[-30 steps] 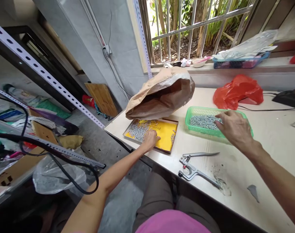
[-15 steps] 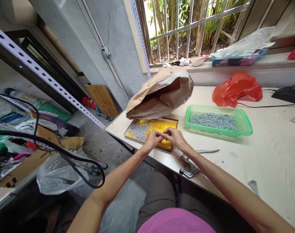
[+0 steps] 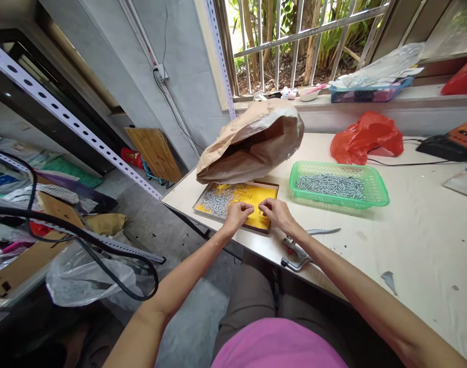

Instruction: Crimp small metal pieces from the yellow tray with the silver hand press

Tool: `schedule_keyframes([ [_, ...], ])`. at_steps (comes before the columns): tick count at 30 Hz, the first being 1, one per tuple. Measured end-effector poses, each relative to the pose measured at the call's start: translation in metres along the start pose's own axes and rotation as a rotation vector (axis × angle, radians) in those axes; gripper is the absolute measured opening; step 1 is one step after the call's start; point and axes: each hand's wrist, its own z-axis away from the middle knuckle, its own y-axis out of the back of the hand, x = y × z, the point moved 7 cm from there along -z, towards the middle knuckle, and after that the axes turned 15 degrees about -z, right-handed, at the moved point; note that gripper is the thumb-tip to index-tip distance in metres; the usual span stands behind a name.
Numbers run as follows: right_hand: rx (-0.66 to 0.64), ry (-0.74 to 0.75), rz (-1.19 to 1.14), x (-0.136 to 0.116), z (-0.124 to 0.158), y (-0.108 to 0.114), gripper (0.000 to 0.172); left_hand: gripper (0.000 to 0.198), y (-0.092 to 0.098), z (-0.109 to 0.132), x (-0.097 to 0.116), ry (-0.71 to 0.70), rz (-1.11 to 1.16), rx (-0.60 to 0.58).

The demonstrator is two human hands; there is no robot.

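Over the front of a shallow tray (image 3: 261,229) with a yellow bottom, my left hand (image 3: 238,214) is closed, thumb and fingertips together. My right hand (image 3: 278,212) pinches in the same way just to the right, a small gap between the two. Anything between the fingertips is too small to name. A heap of small silvery metal pieces (image 3: 217,202), like screws or pins, lies in the tray's left part. To the right, a green plastic basket (image 3: 379,191) holds many similar metal pieces (image 3: 331,186).
A large open brown paper bag (image 3: 252,145) lies behind the tray, overhanging its back edge. Near the table's front edge are a metal clamp-like tool (image 3: 294,254) and a grey blade-shaped piece (image 3: 323,231). A red plastic bag (image 3: 365,138) sits behind the basket.
My hands, whose fingertips met over the tray, have moved slightly apart. The whole view has shifted a little; the tray, basket and bag look unmoved on the table.
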Motion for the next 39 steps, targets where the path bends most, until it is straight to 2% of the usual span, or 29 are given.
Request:
schedule_keyframes([
  [1, 0.003, 0.025, 0.033, -0.001, 0.003, 0.005, 0.016, 0.012, 0.003, 0.004, 0.003, -0.025, -0.052, 0.033],
  [3, 0.01, 0.108, 0.127, -0.008, 0.015, 0.019, 0.022, 0.015, -0.001, 0.016, 0.009, -0.055, -0.076, -0.011],
  [6, -0.006, 0.215, 0.276, -0.019, 0.05, 0.047, 0.027, 0.014, -0.028, 0.041, 0.016, -0.041, 0.01, -0.242],
  [8, -0.027, 0.207, 0.342, -0.018, 0.082, 0.066, 0.028, 0.012, -0.049, 0.057, 0.016, -0.009, 0.049, -0.391],
  [11, -0.076, 0.157, 0.447, -0.006, 0.133, 0.084, 0.029, 0.016, -0.074, 0.068, 0.01, 0.012, 0.019, -0.498],
  [14, -0.081, 0.129, 0.544, 0.009, 0.173, 0.09, 0.029, 0.021, -0.092, 0.066, 0.002, 0.019, -0.034, -0.569],
  [16, -0.063, 0.116, 0.596, 0.016, 0.188, 0.088, 0.029, 0.026, -0.102, 0.064, -0.004, 0.049, -0.052, -0.639],
  [20, -0.005, 0.073, 0.63, 0.02, 0.195, 0.084, 0.03, 0.031, -0.116, 0.067, -0.011, 0.152, -0.059, -0.764],
  [24, 0.021, 0.049, 0.642, 0.021, 0.193, 0.082, 0.029, 0.032, -0.118, 0.068, -0.015, 0.252, -0.098, -0.74],
  [29, 0.009, 0.049, 0.65, 0.027, 0.195, 0.079, 0.028, 0.032, -0.118, 0.065, -0.011, 0.251, -0.198, -0.76],
  [35, -0.051, 0.07, 0.637, 0.025, 0.187, 0.088, 0.027, 0.03, -0.119, 0.065, 0.005, 0.244, -0.324, -0.874],
  [36, -0.069, 0.088, 0.659, 0.024, 0.182, 0.092, 0.03, 0.029, -0.119, 0.066, 0.008, 0.241, -0.334, -0.883],
  [37, -0.084, 0.104, 0.698, 0.023, 0.177, 0.097, 0.04, 0.028, -0.118, 0.066, 0.009, 0.241, -0.342, -0.883],
  [39, -0.13, 0.107, 0.797, 0.026, 0.164, 0.108, 0.071, 0.03, -0.117, 0.067, 0.01, 0.252, -0.36, -0.873],
])
